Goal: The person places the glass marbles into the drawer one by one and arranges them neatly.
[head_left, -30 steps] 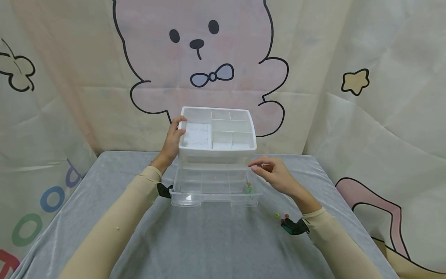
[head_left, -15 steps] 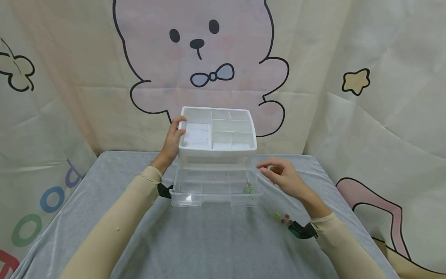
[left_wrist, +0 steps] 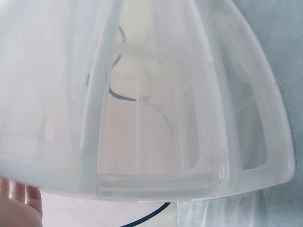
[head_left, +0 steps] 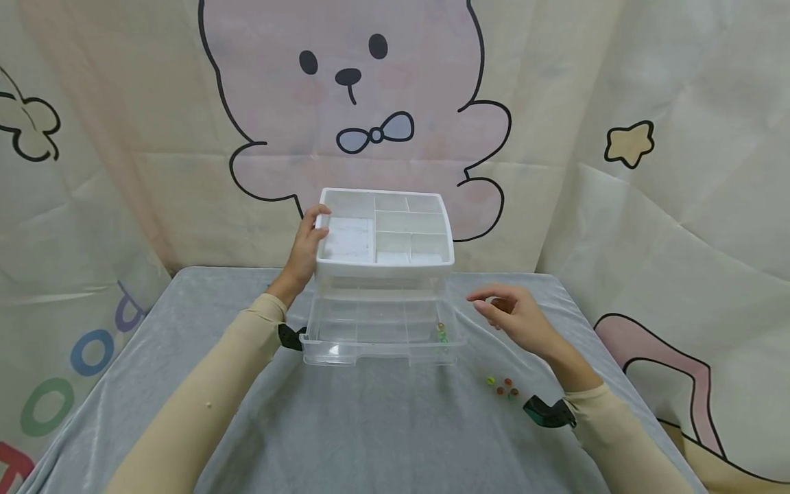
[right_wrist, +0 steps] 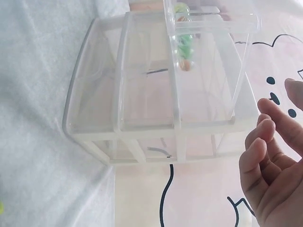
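Note:
A clear plastic drawer box (head_left: 385,269) with a white divided top tray stands on the cloth; its upper drawer (head_left: 382,353) is pulled out toward me. Several glass marbles (right_wrist: 184,49) are lined up in that drawer's right end compartment. My left hand (head_left: 302,248) grips the tray's left rim, and its fingers (left_wrist: 19,191) show below the box's side in the left wrist view. Off to the box's right, my right hand (head_left: 518,317) hovers apart from it, fingers loosely bent, with nothing visible between them. More marbles (head_left: 508,382) lie on the cloth nearer me.
A grey cloth (head_left: 382,432) covers the table, whose back edge runs just behind the box. Printed curtains (head_left: 555,82) hang behind and on both sides. A dark wrist camera (head_left: 549,413) sits near the loose marbles.
My right hand has moved right, away from the drawer, and its wrist camera has uncovered more of the loose marbles. The left hand, the box and the drawer have not moved.

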Tool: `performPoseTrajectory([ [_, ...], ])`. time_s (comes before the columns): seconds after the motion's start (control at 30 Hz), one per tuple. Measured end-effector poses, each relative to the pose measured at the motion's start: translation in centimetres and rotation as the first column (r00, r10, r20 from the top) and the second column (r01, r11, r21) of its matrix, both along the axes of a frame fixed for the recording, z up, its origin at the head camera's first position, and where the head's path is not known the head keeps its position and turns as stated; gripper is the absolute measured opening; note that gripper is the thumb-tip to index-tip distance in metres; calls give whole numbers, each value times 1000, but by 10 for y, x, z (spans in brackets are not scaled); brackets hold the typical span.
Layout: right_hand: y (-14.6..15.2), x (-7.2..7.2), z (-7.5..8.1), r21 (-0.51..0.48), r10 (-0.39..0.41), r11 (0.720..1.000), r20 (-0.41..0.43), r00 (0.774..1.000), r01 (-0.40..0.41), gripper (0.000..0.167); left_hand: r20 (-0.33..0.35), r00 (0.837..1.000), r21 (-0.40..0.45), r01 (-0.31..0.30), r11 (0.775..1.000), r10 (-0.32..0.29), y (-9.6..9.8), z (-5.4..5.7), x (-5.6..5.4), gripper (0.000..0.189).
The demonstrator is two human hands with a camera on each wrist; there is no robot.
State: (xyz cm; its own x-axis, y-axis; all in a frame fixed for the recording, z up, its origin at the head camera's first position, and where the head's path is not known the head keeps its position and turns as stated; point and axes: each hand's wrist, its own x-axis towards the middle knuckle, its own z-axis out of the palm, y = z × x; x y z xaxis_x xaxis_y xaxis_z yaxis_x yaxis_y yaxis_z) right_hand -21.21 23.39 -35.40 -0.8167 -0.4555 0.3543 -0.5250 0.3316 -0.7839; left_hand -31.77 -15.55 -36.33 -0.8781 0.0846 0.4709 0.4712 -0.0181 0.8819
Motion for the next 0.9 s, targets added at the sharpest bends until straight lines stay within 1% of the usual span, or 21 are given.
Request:
performPoseTrajectory([
  [0.23, 9, 1, -5, 18, 11, 1000, 2, 1000, -11, 17, 2, 1000, 1, 5, 1000, -5, -2, 1, 0, 36],
  [0.5, 23, 2, -17, 50, 49, 998, 6, 999, -50, 17, 15, 1000, -9, 14, 1000, -14, -3, 2, 1, 36],
  [0.73, 38, 10, -36, 82, 1, 997, 77, 997, -8, 19, 21, 1000, -28, 7, 1000, -7, -2, 1, 3, 37],
  [0.9, 46, 13, -48, 77, -8, 997, 121, 993, -1, 21, 18, 1000, -32, 5, 999, -5, -1, 2, 3, 37],
])
